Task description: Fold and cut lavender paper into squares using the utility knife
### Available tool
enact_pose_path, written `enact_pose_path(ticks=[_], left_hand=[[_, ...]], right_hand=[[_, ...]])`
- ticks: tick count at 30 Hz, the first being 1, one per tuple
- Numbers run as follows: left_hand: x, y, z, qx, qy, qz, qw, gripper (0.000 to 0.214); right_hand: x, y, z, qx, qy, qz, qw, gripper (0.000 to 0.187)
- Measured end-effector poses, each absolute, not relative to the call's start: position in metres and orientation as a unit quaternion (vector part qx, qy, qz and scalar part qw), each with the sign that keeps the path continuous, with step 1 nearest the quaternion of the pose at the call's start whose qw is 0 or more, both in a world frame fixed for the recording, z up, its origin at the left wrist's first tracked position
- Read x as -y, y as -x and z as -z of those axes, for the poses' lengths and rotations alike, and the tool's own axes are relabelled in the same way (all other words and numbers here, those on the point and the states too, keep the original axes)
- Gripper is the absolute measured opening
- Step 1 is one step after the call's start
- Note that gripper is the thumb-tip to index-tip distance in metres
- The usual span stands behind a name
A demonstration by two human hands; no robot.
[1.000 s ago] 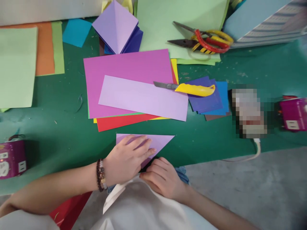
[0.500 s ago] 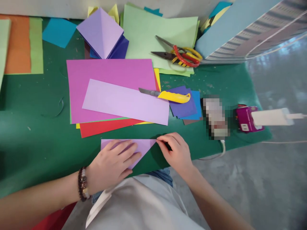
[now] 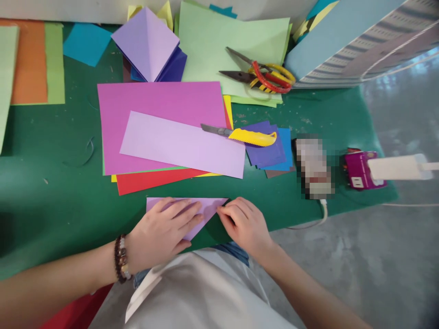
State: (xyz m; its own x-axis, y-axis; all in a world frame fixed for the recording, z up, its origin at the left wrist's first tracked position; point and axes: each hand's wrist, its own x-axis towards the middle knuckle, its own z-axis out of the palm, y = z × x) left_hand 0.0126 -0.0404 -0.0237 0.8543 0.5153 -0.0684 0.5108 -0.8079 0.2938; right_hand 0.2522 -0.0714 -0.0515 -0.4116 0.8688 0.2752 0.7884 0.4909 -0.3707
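A light purple sheet of paper (image 3: 209, 205), folded into a triangle, lies at the near edge of the table with its long straight side away from me. My left hand (image 3: 164, 226) rests flat on it, fingers stretched and slightly spread, covering its middle. At the triangle's right slanted edge, just below the pointed corner, my right hand (image 3: 244, 224) has its thumb and forefinger pinched together on the paper. Beyond the triangle, a yellow-handled utility knife (image 3: 252, 136) lies across a light purple paper strip (image 3: 178, 146).
Magenta paper (image 3: 154, 98) tops a stack under the strip. Red and yellow scissors (image 3: 270, 80) rest on pale green sheets (image 3: 233, 36). Small blue-purple squares (image 3: 264, 153), a blurred-out phone-like device (image 3: 313, 164) and a purple plug block (image 3: 360, 170) are on the right.
My right hand's pinched fingertips have slid from the pointed corner down and left along the triangle's slanted edge. My left hand stays flat on the paper. The view has shifted slightly.
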Motion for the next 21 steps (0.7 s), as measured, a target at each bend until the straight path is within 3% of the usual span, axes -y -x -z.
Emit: enact_pose_path(ticks=[9, 21], left_hand=[[0.041, -0.011, 0.022, -0.259, -0.957, 0.001, 0.131, 0.057], [0.041, -0.007, 0.023, -0.235, -0.959, 0.013, 0.157, 0.085]], right_hand=[[0.089, -0.228, 0.050, 0.857, 0.452, -0.124, 0.212, 0.016], [0.111, -0.196, 0.051, 0.873, 0.416, -0.152, 0.204, 0.022]])
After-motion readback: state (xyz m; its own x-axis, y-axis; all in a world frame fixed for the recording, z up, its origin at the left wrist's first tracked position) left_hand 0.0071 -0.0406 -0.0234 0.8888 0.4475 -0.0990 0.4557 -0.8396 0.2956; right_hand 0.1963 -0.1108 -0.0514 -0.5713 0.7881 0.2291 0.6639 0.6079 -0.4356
